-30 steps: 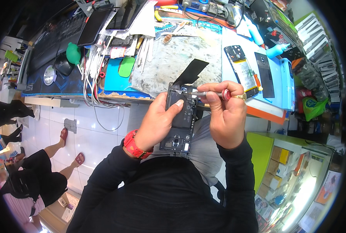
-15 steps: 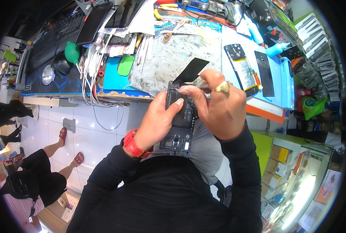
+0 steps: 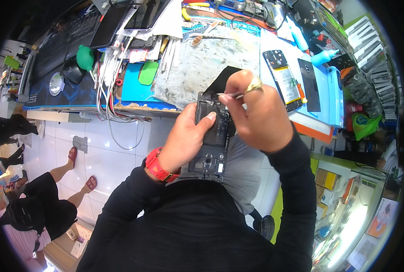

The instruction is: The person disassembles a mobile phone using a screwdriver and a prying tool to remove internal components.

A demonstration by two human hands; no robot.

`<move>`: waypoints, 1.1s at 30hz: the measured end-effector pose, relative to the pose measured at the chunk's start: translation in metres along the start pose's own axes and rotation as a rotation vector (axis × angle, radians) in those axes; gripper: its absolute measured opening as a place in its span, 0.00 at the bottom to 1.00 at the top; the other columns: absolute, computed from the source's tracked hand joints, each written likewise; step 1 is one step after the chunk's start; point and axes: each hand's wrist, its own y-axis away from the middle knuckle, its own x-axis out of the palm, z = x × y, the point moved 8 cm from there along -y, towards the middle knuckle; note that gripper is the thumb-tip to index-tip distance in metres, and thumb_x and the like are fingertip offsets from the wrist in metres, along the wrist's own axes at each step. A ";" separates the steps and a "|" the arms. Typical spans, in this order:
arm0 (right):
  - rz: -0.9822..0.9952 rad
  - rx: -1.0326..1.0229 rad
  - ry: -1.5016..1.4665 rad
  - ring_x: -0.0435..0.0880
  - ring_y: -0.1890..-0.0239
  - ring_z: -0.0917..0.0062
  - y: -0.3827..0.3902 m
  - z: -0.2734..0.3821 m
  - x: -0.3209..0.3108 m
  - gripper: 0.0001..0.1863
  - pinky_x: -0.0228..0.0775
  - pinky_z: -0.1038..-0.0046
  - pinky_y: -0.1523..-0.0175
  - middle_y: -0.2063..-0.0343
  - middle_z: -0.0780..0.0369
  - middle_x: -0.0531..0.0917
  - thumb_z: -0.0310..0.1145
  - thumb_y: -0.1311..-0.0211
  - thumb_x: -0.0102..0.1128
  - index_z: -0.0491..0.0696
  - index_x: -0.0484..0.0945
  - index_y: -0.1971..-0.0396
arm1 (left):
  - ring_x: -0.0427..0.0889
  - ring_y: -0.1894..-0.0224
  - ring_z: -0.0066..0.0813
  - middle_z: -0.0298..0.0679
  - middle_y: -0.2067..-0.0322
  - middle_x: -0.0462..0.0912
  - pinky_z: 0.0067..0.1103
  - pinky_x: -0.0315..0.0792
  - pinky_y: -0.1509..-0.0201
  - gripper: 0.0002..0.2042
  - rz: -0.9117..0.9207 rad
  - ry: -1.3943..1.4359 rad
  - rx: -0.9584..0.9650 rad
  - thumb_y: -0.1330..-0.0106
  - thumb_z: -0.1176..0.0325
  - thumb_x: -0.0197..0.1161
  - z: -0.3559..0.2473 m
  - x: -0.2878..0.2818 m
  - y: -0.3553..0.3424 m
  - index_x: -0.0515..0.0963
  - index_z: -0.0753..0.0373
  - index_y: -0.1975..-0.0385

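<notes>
My left hand [image 3: 182,141] grips an opened phone [image 3: 209,156] above my lap, its thumb lying on the dark inner part of the phone. The phone's inner side faces up, with a camera part and screw heads showing at the near end. A thin black panel [image 3: 221,80] sticks out past the far end, partly hidden by my right hand. My right hand [image 3: 260,113], with a gold ring, is closed in a pinch over that end. Something small, thin and light-coloured shows at its fingertips; its kind is unclear.
A cluttered workbench holds a worn grey mat [image 3: 206,56], a bundle of cables [image 3: 106,86] and a green air blower [image 3: 84,58]. On the right lie another opened phone [image 3: 281,75], a black back panel [image 3: 309,84] and a blue bottle [image 3: 324,57]. A person [image 3: 38,204] is at the left.
My right hand has moved closer to the phone's far end and pinches there, its wrist turned. The black panel is now more covered by it. My left hand keeps its hold.
</notes>
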 end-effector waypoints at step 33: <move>-0.015 0.185 0.016 0.88 0.65 0.54 -0.002 -0.012 0.005 0.12 0.79 0.60 0.61 0.68 0.50 0.83 0.18 0.38 0.64 0.40 0.74 0.57 | 0.79 0.58 0.16 0.33 0.59 0.81 0.20 0.77 0.53 0.12 -0.017 -0.101 0.030 0.22 0.70 0.61 0.000 -0.004 -0.002 0.73 0.69 0.46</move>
